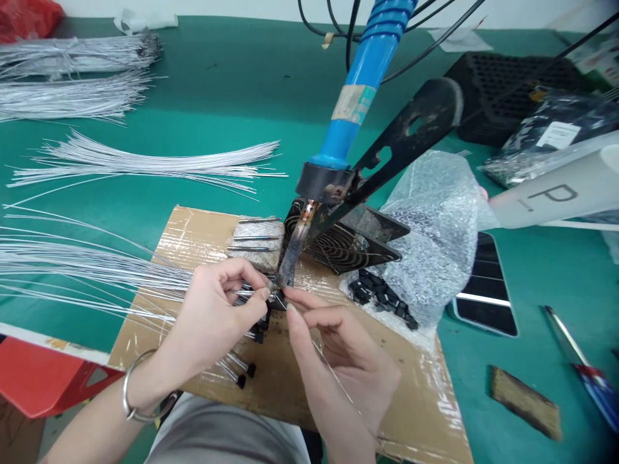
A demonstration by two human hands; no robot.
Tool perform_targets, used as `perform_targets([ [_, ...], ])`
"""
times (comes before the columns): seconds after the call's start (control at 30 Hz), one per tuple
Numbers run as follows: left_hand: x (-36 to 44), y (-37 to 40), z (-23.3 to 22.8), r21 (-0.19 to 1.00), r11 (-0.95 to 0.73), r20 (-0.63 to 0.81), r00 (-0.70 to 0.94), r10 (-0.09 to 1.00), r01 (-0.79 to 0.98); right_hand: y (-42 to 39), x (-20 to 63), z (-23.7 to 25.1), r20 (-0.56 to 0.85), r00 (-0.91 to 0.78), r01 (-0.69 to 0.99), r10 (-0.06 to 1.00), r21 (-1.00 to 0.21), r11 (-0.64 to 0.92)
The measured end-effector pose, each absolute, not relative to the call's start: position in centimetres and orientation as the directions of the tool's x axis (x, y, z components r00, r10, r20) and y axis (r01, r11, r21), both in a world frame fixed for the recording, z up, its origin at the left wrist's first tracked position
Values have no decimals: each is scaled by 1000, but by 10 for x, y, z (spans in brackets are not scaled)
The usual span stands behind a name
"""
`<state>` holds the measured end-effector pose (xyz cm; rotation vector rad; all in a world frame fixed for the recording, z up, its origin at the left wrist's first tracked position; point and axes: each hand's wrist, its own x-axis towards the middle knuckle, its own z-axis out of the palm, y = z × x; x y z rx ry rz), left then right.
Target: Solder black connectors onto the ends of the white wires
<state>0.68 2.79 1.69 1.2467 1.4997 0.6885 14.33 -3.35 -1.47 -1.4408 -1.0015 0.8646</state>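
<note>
Nearest me, over the middle of the taped cardboard sheet (203, 245) at the bench's near edge, my left hand (217, 316) pinches a small black part (276, 298) on a thin wire, and my right hand (338, 348) pinches a fine solder wire (329, 364) fed up to it; I'd judge both should stay steady and touch the clamped blue soldering iron (360, 84) only briefly. Farther right, a white tube (556, 190) reads "P", its small print blurred

Two hands, the left hand (220, 309) and the right hand (338, 348), meet under one blue-handled soldering iron (360, 84). One cardboard sheet (416, 399) lies on the table (232, 96). One phone (486, 287), one bubble-wrap bag (435, 219), and three metal pins (256, 234) on a sponge are there.
</note>
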Motion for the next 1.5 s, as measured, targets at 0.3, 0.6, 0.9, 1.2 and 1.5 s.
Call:
perform_targets([
  [0.3,6,28,19,890,300,-341,64,938,343,-33,143,-13,37,368,111,929,-994,-5],
  [0.6,5,28,12,906,249,-300,104,948,341,-34,145,-17,5,351,95,936,-995,-31],
  [0.9,-4,18,3,897,143,-228,160,961,417,-42,150,-19,0,416,85,910,-996,-39],
  [1.2,-28,-5,-20,762,-296,156,281,947,575,-13,332,-30,328,739,620,589,-674,-402],
  [1.5,-51,-24,-25,524,-546,411,367,835,654,53,393,-43,-21,646,758,763,-105,-644],
])
